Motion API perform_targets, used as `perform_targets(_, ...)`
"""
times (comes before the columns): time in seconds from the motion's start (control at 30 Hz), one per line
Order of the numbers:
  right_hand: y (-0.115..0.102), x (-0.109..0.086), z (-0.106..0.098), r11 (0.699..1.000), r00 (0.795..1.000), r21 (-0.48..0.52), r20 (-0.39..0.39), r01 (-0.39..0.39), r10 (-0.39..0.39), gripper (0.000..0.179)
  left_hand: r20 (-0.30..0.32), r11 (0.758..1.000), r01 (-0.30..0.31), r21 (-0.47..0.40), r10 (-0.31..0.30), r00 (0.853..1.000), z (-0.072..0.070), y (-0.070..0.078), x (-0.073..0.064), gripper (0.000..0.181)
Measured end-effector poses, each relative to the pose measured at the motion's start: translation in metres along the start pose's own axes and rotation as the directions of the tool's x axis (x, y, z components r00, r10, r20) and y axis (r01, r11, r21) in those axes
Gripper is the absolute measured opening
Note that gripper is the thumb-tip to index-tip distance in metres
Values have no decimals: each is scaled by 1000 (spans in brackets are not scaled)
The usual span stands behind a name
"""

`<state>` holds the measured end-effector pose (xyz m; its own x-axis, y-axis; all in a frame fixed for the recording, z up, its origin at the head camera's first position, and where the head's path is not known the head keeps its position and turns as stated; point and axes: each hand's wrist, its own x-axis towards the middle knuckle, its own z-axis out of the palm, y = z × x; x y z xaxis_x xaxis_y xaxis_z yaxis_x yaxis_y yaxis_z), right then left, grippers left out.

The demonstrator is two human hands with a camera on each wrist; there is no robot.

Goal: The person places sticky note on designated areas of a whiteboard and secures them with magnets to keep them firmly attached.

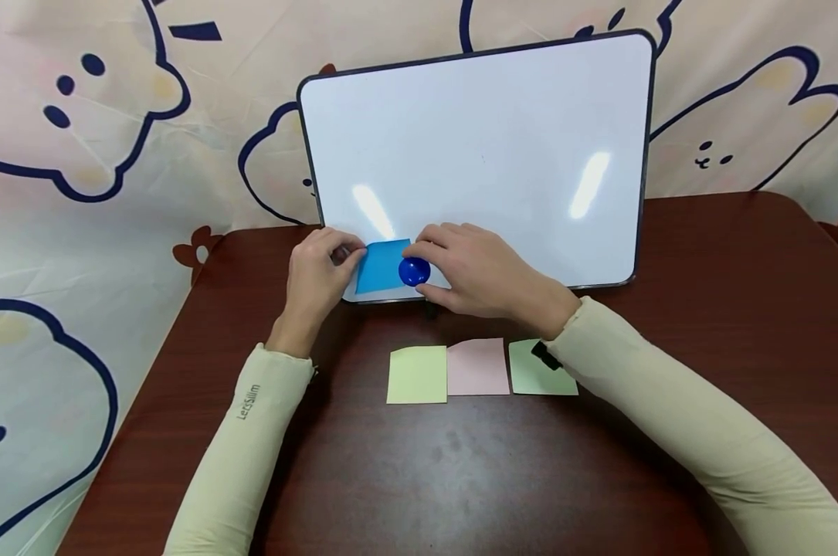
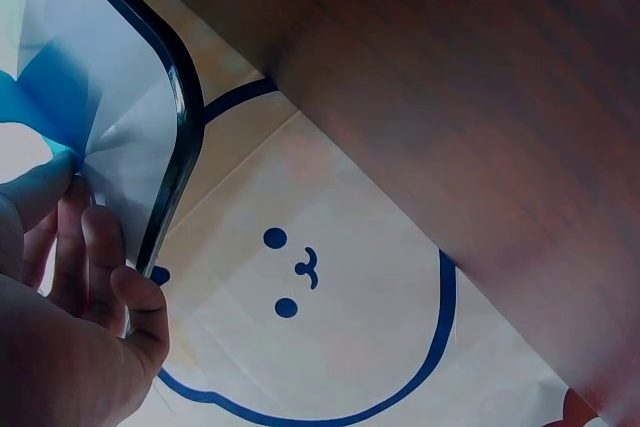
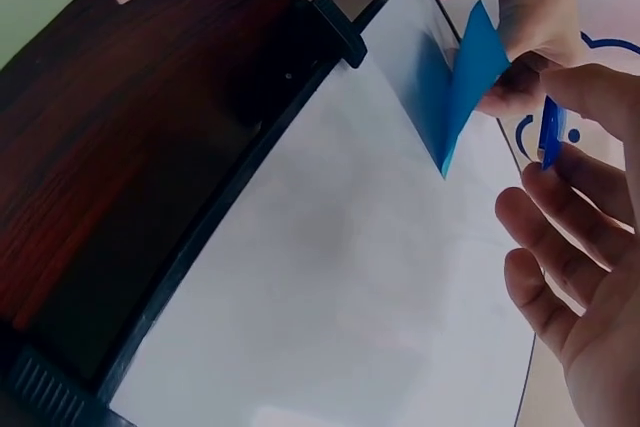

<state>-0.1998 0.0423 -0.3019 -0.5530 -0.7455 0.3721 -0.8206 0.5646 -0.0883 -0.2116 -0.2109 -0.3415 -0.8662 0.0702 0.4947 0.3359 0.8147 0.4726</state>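
Near the lower left corner of a whiteboard [image 1: 488, 154], my left hand [image 1: 317, 270] pinches a blue paper note [image 1: 379, 266] by its left edge. Thumb and fingers of my right hand [image 1: 484, 270] grip a round, shiny blue magnet [image 1: 415, 271], which overlaps the note's right side in the head view. From the right wrist, the note [image 3: 478, 67] tilts away from the board's surface, and the magnet [image 3: 551, 132] shows edge-on, apart from the board. The left wrist view has the left fingers [image 2: 70, 237] at the note, close to the board's dark rim.
Yellow [image 1: 417, 375], pink [image 1: 479, 367] and green [image 1: 542, 371] paper notes lie in a row on the dark wooden table [image 1: 419, 479], the green one partly under the right sleeve. Black clips [image 3: 335, 32] hold the board's lower edge. A cartoon-printed cloth [image 1: 36, 255] hangs behind.
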Motion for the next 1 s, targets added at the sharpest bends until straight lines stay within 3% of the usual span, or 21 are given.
perform_targets(0.27, -2, 8, 6, 999, 999, -19, -5, -36, 36, 46, -2, 1000, -9, 1, 9, 1000, -2, 0, 1, 17)
perform_targets(0.57, -5, 12, 11, 996, 995, -39, 51, -79, 81, 46, 12, 1000, -10, -8, 10, 1000, 2, 1, -5, 18)
perform_targets(1.0, -3, 25, 13, 994, 995, -34, 18, -100, 101, 44, 2, 1000, -17, -6, 17, 1000, -2, -3, -1, 18)
